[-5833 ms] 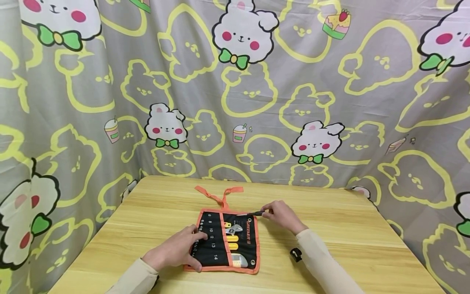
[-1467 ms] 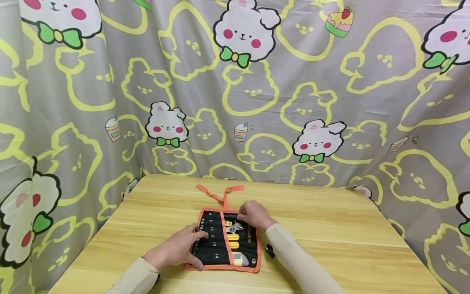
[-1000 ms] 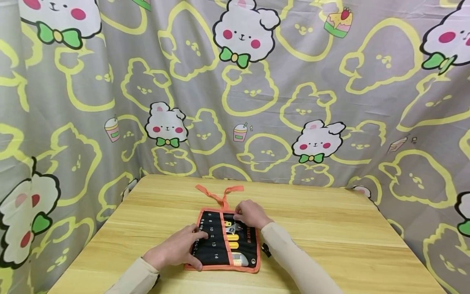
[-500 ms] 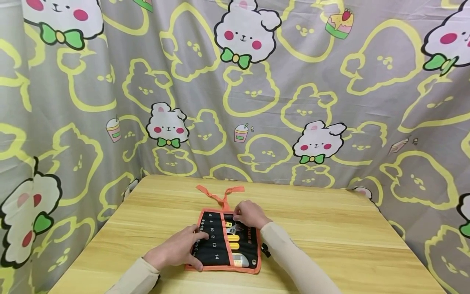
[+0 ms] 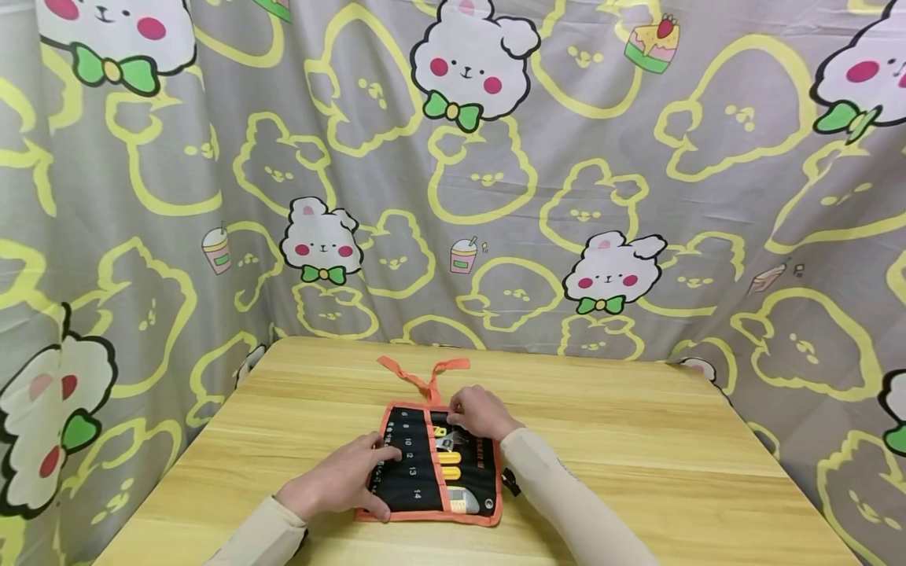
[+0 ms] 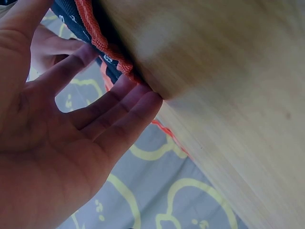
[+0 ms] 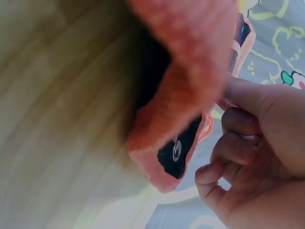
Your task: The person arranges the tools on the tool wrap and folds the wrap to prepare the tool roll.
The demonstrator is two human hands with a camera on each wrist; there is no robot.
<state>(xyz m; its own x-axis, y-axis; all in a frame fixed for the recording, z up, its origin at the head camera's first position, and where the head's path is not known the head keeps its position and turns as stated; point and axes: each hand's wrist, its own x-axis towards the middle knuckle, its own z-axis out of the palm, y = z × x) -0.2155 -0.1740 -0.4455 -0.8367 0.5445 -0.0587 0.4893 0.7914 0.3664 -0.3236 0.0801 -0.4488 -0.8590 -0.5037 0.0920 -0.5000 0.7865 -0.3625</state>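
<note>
Left hand, fingers straight, presses flat on the black fabric tool roll with orange trim near the wooden table's front edge; right hand, fingers curled, pinches something at its far edge

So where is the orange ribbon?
In the head view, the orange ribbon lies on the table, at the far end of the tool roll.

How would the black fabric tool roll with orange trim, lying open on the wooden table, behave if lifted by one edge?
The black fabric tool roll with orange trim would probably flop and sag, being soft cloth. The yellow-handled tools in its pockets likely weigh down that side. Its orange tie ribbon would likely dangle.
</note>
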